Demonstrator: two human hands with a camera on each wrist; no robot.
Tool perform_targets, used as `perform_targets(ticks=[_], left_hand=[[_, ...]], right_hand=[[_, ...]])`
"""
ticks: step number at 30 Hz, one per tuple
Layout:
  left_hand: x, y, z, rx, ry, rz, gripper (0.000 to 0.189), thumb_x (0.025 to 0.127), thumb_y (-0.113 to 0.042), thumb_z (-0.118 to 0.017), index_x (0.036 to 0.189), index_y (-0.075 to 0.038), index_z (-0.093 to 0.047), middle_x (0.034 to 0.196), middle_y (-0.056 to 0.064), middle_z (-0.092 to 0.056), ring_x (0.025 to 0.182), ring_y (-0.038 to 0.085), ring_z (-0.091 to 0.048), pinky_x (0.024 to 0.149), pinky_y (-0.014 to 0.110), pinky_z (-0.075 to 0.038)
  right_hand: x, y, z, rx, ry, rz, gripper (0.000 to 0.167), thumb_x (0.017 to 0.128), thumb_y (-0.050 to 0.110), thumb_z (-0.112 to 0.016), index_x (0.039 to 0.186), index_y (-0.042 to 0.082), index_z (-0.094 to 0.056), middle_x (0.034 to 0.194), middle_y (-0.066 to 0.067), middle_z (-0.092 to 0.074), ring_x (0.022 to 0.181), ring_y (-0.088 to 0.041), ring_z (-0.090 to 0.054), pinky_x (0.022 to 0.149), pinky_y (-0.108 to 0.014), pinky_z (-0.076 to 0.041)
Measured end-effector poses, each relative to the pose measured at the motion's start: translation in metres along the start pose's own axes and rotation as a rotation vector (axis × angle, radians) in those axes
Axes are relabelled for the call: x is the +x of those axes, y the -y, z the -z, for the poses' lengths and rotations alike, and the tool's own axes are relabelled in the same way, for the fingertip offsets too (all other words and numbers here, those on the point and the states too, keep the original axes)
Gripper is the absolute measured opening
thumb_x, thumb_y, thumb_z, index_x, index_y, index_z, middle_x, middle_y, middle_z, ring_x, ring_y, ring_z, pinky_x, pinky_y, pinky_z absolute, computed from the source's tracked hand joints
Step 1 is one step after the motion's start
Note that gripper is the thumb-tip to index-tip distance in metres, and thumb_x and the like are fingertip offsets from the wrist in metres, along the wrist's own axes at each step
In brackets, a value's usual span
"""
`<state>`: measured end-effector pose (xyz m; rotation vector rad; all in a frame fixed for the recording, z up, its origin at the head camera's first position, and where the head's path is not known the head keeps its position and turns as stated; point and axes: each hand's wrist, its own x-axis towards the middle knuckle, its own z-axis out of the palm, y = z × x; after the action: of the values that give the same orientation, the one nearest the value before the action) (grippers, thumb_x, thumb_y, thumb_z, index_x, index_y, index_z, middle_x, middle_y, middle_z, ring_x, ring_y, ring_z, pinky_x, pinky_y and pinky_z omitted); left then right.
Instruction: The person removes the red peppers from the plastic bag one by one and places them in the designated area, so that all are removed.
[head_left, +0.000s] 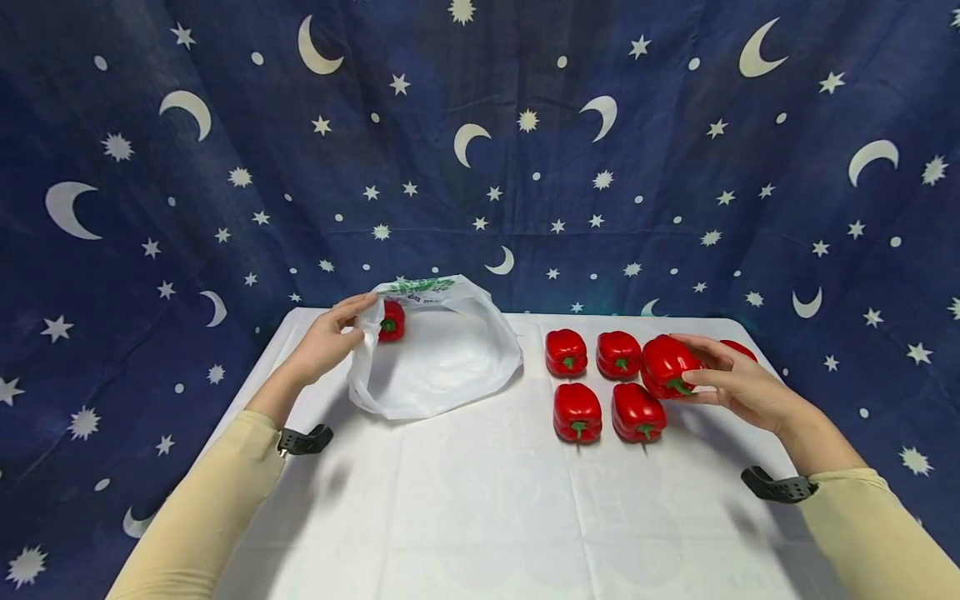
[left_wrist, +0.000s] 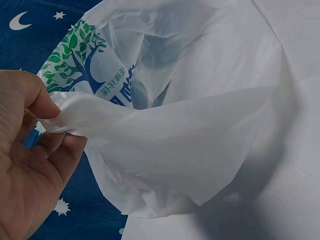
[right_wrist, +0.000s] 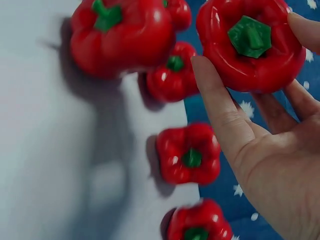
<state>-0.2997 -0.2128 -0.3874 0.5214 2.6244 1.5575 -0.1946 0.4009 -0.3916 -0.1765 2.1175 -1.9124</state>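
My left hand (head_left: 324, 346) pinches the left rim of a white plastic bag (head_left: 442, 387), its mouth gaping toward me. Inside the bag, near that hand, sits one red bell pepper (head_left: 392, 323). In the left wrist view, thumb and fingers grip a bunched fold of the bag (left_wrist: 165, 145), below a printed green tree. Over on the right, my right hand (head_left: 738, 383) holds a red bell pepper (head_left: 666, 365) between thumb and fingers. The right wrist view shows this held pepper (right_wrist: 220, 55) with its green stem facing the camera.
Several more red peppers stand on the white-covered table (head_left: 465, 500): a front pair (head_left: 577, 410) and a back row (head_left: 566, 350). Another pepper (head_left: 738, 347) is partly hidden behind my right hand. A dark blue curtain (head_left: 480, 167) with moons and stars hangs behind the table.
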Motion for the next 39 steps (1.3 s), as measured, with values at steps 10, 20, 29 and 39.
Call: perform_targets(ticks=[10, 20, 29, 39], left_hand=[[0.003, 0.005, 0.001, -0.001, 0.003, -0.002, 0.060, 0.099, -0.001, -0.048, 0.158, -0.009, -0.040, 0.166, 0.007, -0.028, 0.141, 0.035, -0.038, 0.110, 0.051, -0.037], [0.000, 0.002, 0.001, 0.001, 0.007, 0.004, 0.059, 0.100, -0.002, -0.048, 0.158, -0.010, -0.040, 0.166, 0.007, -0.028, 0.140, 0.036, -0.039, 0.110, 0.052, -0.037], [0.001, 0.004, 0.001, 0.013, 0.008, -0.006, 0.061, 0.099, 0.000, -0.047, 0.158, -0.009, -0.039, 0.166, 0.009, -0.028, 0.141, 0.035, -0.038, 0.112, 0.052, -0.035], [0.000, 0.003, 0.000, 0.006, 0.005, -0.011, 0.060, 0.099, -0.001, -0.049, 0.158, -0.009, -0.041, 0.166, 0.008, -0.028, 0.143, 0.035, -0.036, 0.113, 0.051, -0.034]], right_hand=[[-0.025, -0.024, 0.022, -0.021, -0.007, -0.071, 0.061, 0.102, 0.005, -0.056, 0.158, 0.015, -0.033, 0.149, -0.006, -0.021, 0.117, -0.014, -0.055, 0.094, -0.055, -0.052], [-0.032, -0.040, 0.031, -0.118, -0.032, -0.146, 0.067, 0.100, 0.012, -0.062, 0.159, 0.013, -0.030, 0.160, -0.026, -0.006, 0.119, -0.022, -0.046, 0.093, -0.054, -0.053], [-0.030, -0.054, 0.031, -0.155, -0.059, -0.171, 0.073, 0.097, 0.013, -0.066, 0.160, 0.009, -0.028, 0.161, -0.032, -0.002, 0.134, -0.048, -0.031, 0.090, -0.055, -0.054], [-0.028, -0.060, 0.031, -0.162, -0.070, -0.199, 0.079, 0.097, 0.014, -0.068, 0.161, 0.007, -0.023, 0.162, -0.032, 0.000, 0.134, -0.047, -0.032, 0.091, -0.052, -0.055]])
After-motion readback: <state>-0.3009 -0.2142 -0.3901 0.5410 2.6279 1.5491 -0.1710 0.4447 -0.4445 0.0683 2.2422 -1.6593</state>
